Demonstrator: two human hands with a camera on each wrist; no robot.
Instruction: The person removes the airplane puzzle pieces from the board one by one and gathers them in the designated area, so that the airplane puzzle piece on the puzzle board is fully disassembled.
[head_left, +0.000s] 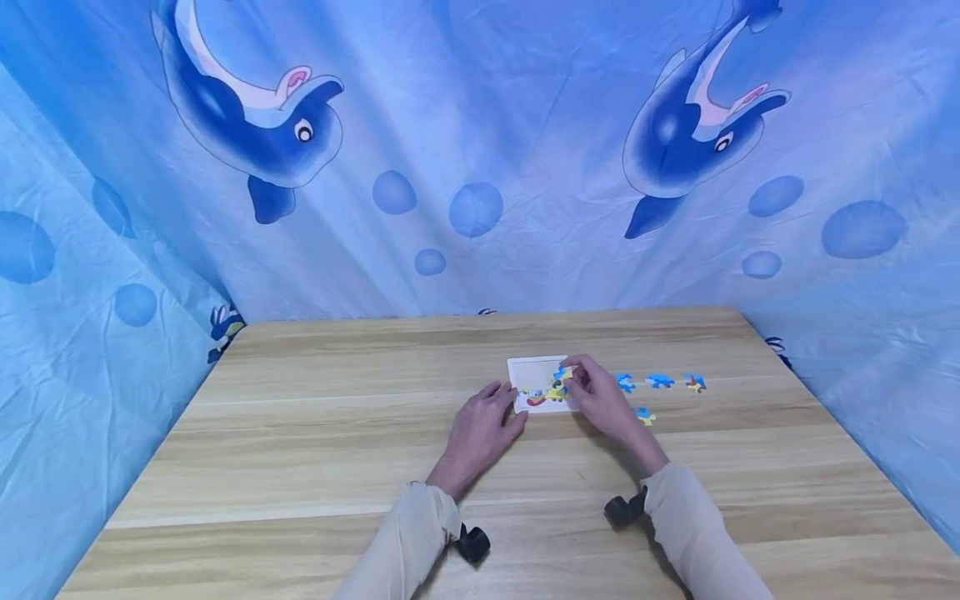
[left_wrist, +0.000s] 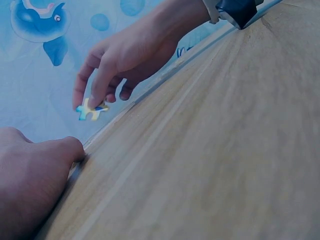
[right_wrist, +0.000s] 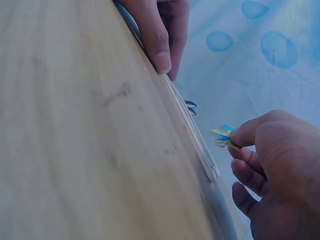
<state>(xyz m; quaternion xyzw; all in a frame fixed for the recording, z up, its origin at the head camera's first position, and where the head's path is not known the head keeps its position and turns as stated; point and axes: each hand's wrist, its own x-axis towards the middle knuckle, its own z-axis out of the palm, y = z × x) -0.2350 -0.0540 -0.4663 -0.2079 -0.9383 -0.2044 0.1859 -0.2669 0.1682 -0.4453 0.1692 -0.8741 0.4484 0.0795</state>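
Note:
A white-framed puzzle tray (head_left: 512, 372) lies on the table, with a few joined pieces along its near side. My left hand (head_left: 483, 427) rests at the tray's left edge, its thumb at the near corner and its fingers along the side. Above the tray's right part, my right hand (head_left: 602, 402) pinches a blue and yellow puzzle piece (left_wrist: 90, 110) between thumb and index finger. In the right wrist view, this puzzle piece (right_wrist: 224, 136) is held tilted, clear of the tray. The right hand's other fingers are loosely bent. Part of the tray's right side is hidden behind that hand.
Several loose puzzle pieces (head_left: 660, 381) lie right of the tray, one piece (head_left: 643, 416) nearer than the others. The wooden table (head_left: 315, 450) extends around them. A blue curtain (head_left: 480, 125) with dolphins hangs behind and at both sides.

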